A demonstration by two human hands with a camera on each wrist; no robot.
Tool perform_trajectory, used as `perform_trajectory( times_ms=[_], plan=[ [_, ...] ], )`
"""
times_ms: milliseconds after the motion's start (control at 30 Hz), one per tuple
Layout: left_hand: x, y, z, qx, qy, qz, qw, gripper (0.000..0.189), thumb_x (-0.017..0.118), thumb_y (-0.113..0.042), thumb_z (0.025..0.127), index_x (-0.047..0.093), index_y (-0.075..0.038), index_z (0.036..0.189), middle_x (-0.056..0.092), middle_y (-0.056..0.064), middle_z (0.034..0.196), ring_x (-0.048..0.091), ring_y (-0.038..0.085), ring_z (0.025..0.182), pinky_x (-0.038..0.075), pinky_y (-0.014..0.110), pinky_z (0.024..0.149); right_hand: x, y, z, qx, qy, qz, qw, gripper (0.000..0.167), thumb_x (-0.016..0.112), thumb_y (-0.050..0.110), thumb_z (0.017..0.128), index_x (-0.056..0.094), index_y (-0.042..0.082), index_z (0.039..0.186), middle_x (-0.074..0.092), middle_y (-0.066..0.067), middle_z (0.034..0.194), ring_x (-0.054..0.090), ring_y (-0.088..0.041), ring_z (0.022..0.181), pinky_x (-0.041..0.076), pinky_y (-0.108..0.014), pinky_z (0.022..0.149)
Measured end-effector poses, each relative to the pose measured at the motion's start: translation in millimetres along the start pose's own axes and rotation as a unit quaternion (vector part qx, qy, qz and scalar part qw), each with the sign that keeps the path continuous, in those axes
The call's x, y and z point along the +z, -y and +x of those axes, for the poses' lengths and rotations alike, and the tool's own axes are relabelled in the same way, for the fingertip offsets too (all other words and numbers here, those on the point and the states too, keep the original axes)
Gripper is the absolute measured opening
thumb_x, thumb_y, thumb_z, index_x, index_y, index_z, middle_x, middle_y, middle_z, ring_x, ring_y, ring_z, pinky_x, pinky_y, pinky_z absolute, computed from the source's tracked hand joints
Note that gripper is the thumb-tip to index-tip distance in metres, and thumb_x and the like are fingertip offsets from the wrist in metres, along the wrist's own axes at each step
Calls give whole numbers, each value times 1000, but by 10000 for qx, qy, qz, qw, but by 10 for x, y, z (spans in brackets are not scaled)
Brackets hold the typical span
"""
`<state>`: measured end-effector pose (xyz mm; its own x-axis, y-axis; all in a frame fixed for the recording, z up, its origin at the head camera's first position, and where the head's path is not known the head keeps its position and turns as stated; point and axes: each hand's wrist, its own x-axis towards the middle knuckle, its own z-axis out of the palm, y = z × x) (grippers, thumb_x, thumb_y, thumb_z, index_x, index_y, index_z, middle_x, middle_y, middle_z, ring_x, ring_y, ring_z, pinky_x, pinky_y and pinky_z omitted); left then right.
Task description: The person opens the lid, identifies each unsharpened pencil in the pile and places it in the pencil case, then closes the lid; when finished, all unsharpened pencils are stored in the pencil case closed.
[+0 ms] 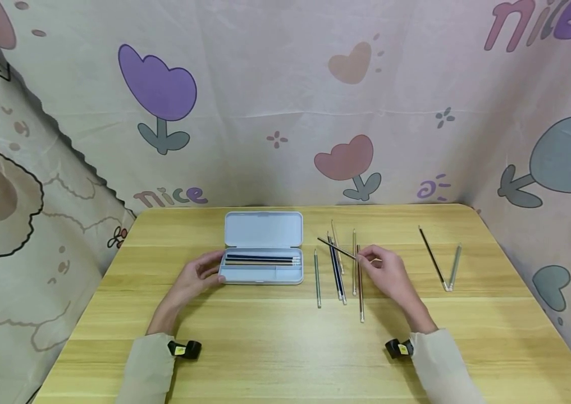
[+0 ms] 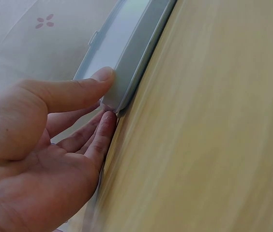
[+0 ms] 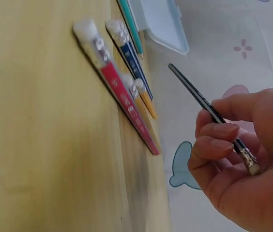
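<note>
While the backdrop (image 1: 255, 95) reads "nice" lower left, left hand (image 1: 196, 276) has its grip clamped on the left end of the open pencil case (image 1: 251, 274) on the surface (image 1: 275, 348); then loose pencils (image 3: 127, 104), print too blurred to read; right hand (image 1: 383, 270) pinches a black pencil (image 3: 197, 94); "nice" again upper right.

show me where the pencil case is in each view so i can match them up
Head: the open pencil case lies left of centre, the left hand at its left end.
Left wrist: the pencil case runs off the top edge, the left hand holding its near end.
Right wrist: part of the pencil case shows at the top, just right of centre.
Shared landmark: the wooden tabletop.
</note>
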<state>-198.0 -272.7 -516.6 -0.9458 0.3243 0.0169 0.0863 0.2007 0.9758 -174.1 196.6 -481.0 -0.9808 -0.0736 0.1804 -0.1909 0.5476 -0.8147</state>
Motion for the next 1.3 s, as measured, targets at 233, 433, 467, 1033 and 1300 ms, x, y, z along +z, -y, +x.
perform_trajectory(
  times_ms=[233,433,467,1033,1300],
  plan=[
    [-1,-3,-20,42,-10,84,10000,65,71,8,92,42,9,150,40,31,154,47,51,133,52,21,100,58,73,-31,23,670,855,9941,20,62,-1,100,71,-3,118,69,-23,108,68,-39,95,60,-24,73],
    [5,5,-23,9,-32,79,10000,65,70,9,92,42,9,151,39,31,154,47,50,134,53,21,100,128,165,-57,-81,889,1175,9891,24,62,-4,97,70,-2,120,69,-25,111,65,-42,97,61,-29,74],
    [10,2,-23,-5,-16,81,10000,66,70,8,92,42,9,151,39,31,154,47,50,134,53,22,100,153,171,-58,-114,873,1143,9895,22,64,-4,97,71,-2,118,69,-24,109,66,-41,95,61,-28,73],
    [31,-24,-21,-76,-62,117,9999,66,70,9,92,41,8,152,39,29,155,47,49,134,53,22,101,553,241,39,-559,834,926,9906,14,65,-1,98,73,1,109,72,-19,103,68,-31,89,62,-28,75],
    [23,-7,-29,-68,-65,33,10000,65,70,9,92,42,8,151,38,29,155,46,50,135,51,24,103,618,310,96,-716,545,-80,9959,11,72,-2,93,74,4,102,74,-6,93,65,-13,76,60,-24,64]
  ],
)
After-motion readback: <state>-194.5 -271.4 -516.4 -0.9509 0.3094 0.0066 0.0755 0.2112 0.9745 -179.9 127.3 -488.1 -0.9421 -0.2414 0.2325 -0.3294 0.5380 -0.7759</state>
